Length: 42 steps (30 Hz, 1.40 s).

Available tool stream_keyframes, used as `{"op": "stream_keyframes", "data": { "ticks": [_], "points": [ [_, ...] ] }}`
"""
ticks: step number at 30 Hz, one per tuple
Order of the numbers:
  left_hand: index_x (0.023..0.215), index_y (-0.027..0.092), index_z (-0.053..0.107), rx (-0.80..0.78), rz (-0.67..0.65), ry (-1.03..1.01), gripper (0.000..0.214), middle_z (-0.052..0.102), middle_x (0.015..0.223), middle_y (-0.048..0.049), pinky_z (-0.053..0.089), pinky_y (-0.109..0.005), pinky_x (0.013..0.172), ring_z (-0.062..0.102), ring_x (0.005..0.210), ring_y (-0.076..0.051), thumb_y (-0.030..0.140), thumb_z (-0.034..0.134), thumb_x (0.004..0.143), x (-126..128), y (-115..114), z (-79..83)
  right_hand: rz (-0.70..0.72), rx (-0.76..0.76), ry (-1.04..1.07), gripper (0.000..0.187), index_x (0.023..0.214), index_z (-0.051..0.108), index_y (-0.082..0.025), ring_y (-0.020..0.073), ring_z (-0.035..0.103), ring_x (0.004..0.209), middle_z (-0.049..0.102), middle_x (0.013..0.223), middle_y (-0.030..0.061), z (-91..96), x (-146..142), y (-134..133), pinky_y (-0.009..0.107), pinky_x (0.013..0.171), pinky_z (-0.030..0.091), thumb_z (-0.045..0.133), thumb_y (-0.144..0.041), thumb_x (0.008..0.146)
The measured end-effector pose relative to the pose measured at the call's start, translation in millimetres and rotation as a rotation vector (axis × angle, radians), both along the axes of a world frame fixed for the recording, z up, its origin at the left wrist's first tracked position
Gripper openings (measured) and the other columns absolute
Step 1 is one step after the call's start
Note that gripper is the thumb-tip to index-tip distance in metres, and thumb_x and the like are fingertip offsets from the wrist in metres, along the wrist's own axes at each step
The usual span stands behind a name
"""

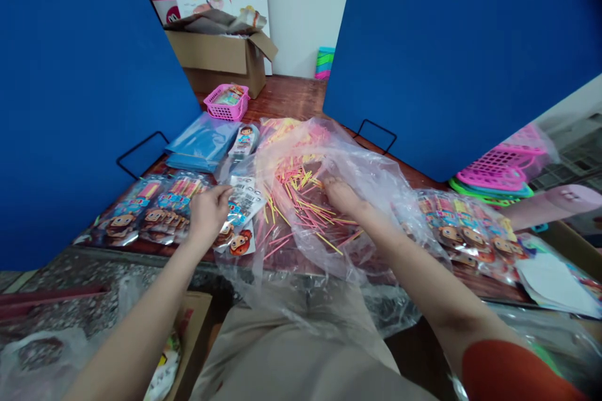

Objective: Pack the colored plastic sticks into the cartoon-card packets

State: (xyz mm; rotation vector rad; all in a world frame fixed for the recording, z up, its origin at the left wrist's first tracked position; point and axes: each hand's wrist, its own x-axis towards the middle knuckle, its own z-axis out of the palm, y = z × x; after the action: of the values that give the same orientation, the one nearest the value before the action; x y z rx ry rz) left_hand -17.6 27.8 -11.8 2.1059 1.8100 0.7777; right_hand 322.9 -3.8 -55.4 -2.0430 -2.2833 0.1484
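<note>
A large clear plastic bag (376,169) lies open in front of me, with a heap of thin pink and yellow sticks (305,200) in and before its mouth. My right hand (342,195) reaches in at the heap's right side, its fingers curled down at the sticks; what they pinch is hidden. To the left, my left hand (207,212) is closed, thumb and fingertips pinched at the edge of a clear printed pouch (239,207). Under that pouch, a cartoon-printed piece (242,242) pokes out. Filled stick packets (176,203) lie just left of this hand.
More filled packets (463,225) lie at the right, near white paper (557,282). Behind the work are blue plastic sheets (204,141), a pink basket (227,106) and a cardboard box (211,53). Blue panels (84,88) stand either side; pink baskets (501,166) are stacked right.
</note>
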Motion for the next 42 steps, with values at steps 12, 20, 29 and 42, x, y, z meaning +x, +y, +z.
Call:
{"op": "stream_keyframes", "data": {
  "ticks": [12,20,29,42],
  "points": [
    [0.074,0.018,0.055,-0.361,-0.01,-1.032,0.036,0.047,0.058,0.0057,0.033,-0.021,0.049,0.04,0.049,-0.009,0.05,0.07,0.064,65,-51,5.6,-0.105,0.173,0.6,0.018,0.092,0.048,-0.019,0.0197,0.056,0.075,0.062,0.086,0.0089,-20.9,-25,-31,0.032,0.075,0.046,0.038,-0.034,0.091],
    [0.064,0.02,0.047,-0.322,-0.094,-0.996,0.034,0.042,0.059,0.0045,0.03,-0.023,0.052,0.036,0.053,-0.01,0.048,0.061,0.076,88,-72,-14.2,-0.182,0.193,0.807,0.021,0.083,0.047,-0.021,0.0206,0.057,0.082,0.061,0.083,0.0059,-25.6,-27,-43,0.035,0.083,0.046,0.045,-0.042,0.086],
    [0.071,0.018,0.057,-0.419,-0.104,-1.138,0.034,0.05,0.062,0.004,0.036,-0.021,0.056,0.042,0.056,-0.01,0.049,0.07,0.07,101,-85,-13.9,-0.651,0.143,1.832,0.021,0.08,0.046,-0.022,0.0169,0.06,0.057,0.061,0.059,-0.001,-21.2,-31,-37,0.03,0.059,0.05,0.06,-0.039,0.081],
    [0.064,0.018,0.055,-0.344,-0.156,-1.0,0.029,0.049,0.061,0.0033,0.037,-0.022,0.058,0.042,0.057,-0.011,0.041,0.064,0.077,96,-85,-24.5,-0.137,0.269,1.123,0.019,0.094,0.052,-0.02,0.0212,0.06,0.081,0.066,0.079,0.0043,-26.1,-59,-59,0.035,0.083,0.045,0.046,-0.038,0.09]
  ]
}}
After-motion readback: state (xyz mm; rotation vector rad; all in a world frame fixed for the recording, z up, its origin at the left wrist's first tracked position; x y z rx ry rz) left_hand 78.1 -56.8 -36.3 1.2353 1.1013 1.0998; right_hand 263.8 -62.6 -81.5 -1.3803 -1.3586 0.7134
